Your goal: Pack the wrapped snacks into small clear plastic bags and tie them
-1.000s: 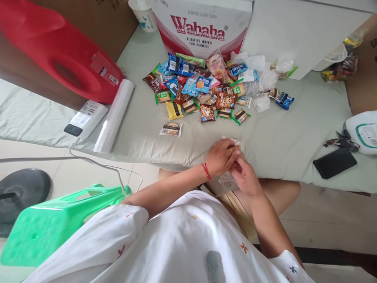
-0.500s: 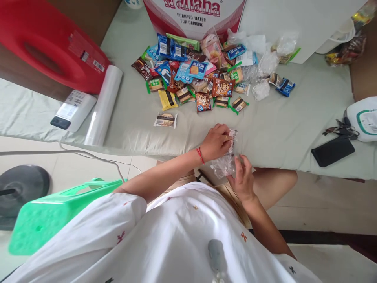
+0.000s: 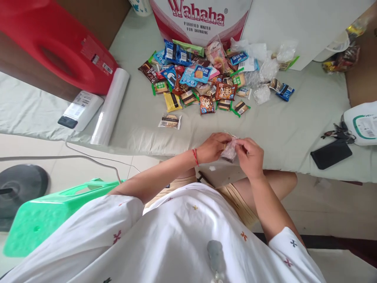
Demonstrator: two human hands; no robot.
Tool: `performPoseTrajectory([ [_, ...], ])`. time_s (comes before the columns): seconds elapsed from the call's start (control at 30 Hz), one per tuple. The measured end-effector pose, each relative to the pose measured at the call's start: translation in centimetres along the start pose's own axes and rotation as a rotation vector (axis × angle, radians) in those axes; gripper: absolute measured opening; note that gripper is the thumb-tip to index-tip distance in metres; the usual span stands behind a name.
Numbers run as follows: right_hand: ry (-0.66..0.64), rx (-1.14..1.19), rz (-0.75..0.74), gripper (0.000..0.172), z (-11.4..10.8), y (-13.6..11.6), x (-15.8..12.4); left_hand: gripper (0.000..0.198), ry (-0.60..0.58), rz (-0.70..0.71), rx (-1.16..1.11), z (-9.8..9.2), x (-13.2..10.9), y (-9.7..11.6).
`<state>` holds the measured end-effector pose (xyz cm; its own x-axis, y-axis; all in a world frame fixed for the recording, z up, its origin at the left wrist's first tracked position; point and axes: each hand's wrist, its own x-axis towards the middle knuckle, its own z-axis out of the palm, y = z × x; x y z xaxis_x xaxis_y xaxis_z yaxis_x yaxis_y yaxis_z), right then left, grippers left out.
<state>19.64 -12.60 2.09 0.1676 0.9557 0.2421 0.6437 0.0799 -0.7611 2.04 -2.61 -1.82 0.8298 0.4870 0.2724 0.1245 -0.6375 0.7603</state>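
A clear plastic bag [image 3: 230, 151] with a small dark item inside is bunched up at the table's front edge, between both hands. My left hand [image 3: 214, 147], with a red cord at the wrist, presses its closed fingers against the bag's left side. From the right, my right hand [image 3: 249, 155] pinches the gathered plastic between thumb and fingers. What exactly the bag contains is hidden by the fingers and the crumpled film. Farther back and to the left lies a single wrapped biscuit [image 3: 170, 121], apart from the pile of snack packets [image 3: 203, 76].
Behind the snacks stands a Wahaha water carton [image 3: 203, 19]. Crumpled plastic bags [image 3: 262, 94] lie right of the pile. A plastic roll [image 3: 110, 106] and red jug [image 3: 85, 47] are on the left; a black phone [image 3: 331, 153] and keys [image 3: 338, 133] on the right.
My right hand has moved up and pinched the loose plastic that hung over the edge. The bag is now gathered together between both hands.
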Motion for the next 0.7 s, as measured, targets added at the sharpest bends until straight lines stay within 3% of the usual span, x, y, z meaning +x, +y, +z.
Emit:
performPoseTrajectory([
  [0.1, 0.002, 0.086, 0.174, 0.022, 1.2, 1.9, 2.0, 0.029, 0.040, -0.024, -0.217, -0.2, -0.5, 0.4],
  [0.17, 0.020, 0.090, 0.205, 0.023, 1.9, 2.6, 2.1, 0.027, 0.115, -0.108, -0.306, 0.2, -0.7, 1.0],
  [0.3, 0.103, 0.081, 0.257, 0.022, 2.7, 2.5, 0.9, 0.033, 0.376, -0.335, -0.311, 2.3, -0.2, 2.1],
  [0.37, 0.135, 0.109, 0.299, 0.026, 2.9, 2.2, 0.2, 0.025, 0.469, -0.406, -0.326, 3.1, 0.2, 2.3],
  [0.47, 0.179, 0.129, 0.297, 0.028, 3.2, 2.2, -0.2, 0.010, 0.492, -0.424, -0.264, 3.2, 0.9, 1.9],
  [0.57, 0.263, 0.112, 0.287, 0.032, 3.4, 2.7, -0.3, 0.016, 0.472, -0.366, -0.109, 3.1, 1.1, 1.3],
  [0.7, 0.224, 0.050, 0.268, 0.026, 2.9, 3.6, -0.6, 0.021, 0.409, -0.305, 0.080, 3.0, 0.9, 0.7],
])
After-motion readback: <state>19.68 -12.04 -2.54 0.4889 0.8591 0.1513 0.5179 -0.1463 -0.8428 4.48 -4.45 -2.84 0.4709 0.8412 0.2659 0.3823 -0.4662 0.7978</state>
